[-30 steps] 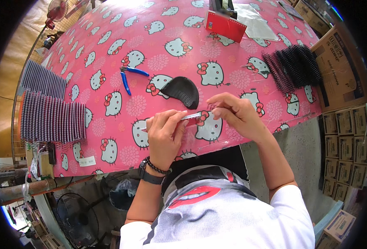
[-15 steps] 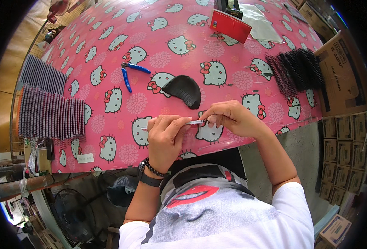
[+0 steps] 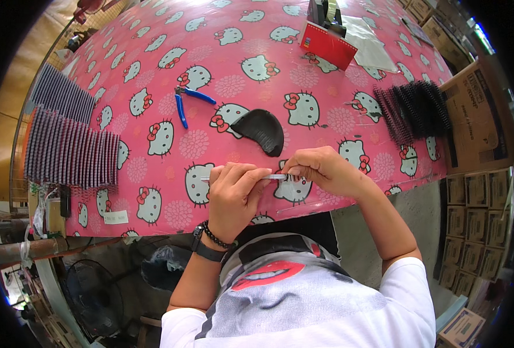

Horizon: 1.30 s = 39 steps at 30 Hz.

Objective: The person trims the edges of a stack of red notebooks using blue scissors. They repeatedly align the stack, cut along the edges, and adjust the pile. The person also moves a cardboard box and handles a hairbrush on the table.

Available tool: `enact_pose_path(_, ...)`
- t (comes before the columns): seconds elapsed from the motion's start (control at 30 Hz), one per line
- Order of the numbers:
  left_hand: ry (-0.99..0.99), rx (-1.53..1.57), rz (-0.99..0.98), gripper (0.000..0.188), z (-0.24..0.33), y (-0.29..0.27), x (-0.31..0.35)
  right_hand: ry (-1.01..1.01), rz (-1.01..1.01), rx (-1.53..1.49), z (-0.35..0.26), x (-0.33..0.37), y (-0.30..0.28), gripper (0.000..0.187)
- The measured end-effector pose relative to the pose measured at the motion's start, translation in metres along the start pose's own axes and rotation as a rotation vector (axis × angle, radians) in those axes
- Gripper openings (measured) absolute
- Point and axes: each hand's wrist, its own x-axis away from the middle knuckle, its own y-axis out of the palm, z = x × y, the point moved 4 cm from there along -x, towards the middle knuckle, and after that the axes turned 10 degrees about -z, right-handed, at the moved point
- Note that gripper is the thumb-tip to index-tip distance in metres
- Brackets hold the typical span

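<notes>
My left hand point(image 3: 232, 188) is closed round a thin white strip-like object point(image 3: 276, 176), seen almost edge-on. Its pale left end pokes out past my knuckles. At its right end, my right hand point(image 3: 326, 171) pinches with thumb and forefinger. Small dark loops show just under those fingertips; they look like part of a wire or plastic coil, partly hidden by the fingers. Beyond my hands lies a curved black tray-like piece point(image 3: 262, 131). Blue-handled cutters point(image 3: 182, 108) rest farther left with their handles spread.
Stacks of coil-bound pads point(image 3: 71, 151) stand along the left edge of the pink patterned table point(image 3: 210, 64). Black spiral coils point(image 3: 413, 107) lie at the right beside a cardboard box point(image 3: 480, 116). A red desk stand point(image 3: 326, 45) and a tape dispenser point(image 3: 329, 14) sit at the back.
Both hands keep their hold on the white object. More dark loops show beneath my right fingertips, which have shifted slightly. The whole view has tilted a little.
</notes>
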Motion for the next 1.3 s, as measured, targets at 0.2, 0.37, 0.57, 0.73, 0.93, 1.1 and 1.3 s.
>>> enact_pose_path(0.2,-0.050,0.005,0.011,0.027,-0.003,0.002,0.002,-0.137,0.036,0.207,-0.009,0.001,0.002,0.023)
enact_pose_path(0.37,-0.155,0.117,0.041,0.038,0.022,0.002,-0.007,0.110,-0.085,-0.109,-0.002,0.003,0.010,0.038)
enact_pose_path(0.57,-0.031,-0.021,-0.087,0.021,0.017,0.012,-0.001,0.258,-0.094,-0.207,0.002,-0.012,-0.015,0.036)
enact_pose_path(0.73,0.009,-0.117,-0.178,0.017,0.015,0.018,-0.001,-0.211,0.090,0.532,0.004,-0.064,-0.028,0.047)
enact_pose_path(0.93,0.113,0.027,-0.168,0.021,0.014,0.007,0.002,-0.025,-0.199,0.698,0.022,-0.081,-0.007,0.072)
enact_pose_path(1.1,0.109,0.029,-0.228,0.022,0.009,0.007,0.005,0.028,-0.185,0.696,0.025,-0.083,-0.001,0.079)
enact_pose_path(1.3,0.133,0.009,-0.194,0.020,0.015,0.006,0.001,-0.057,0.044,0.708,0.043,-0.084,0.015,0.072)
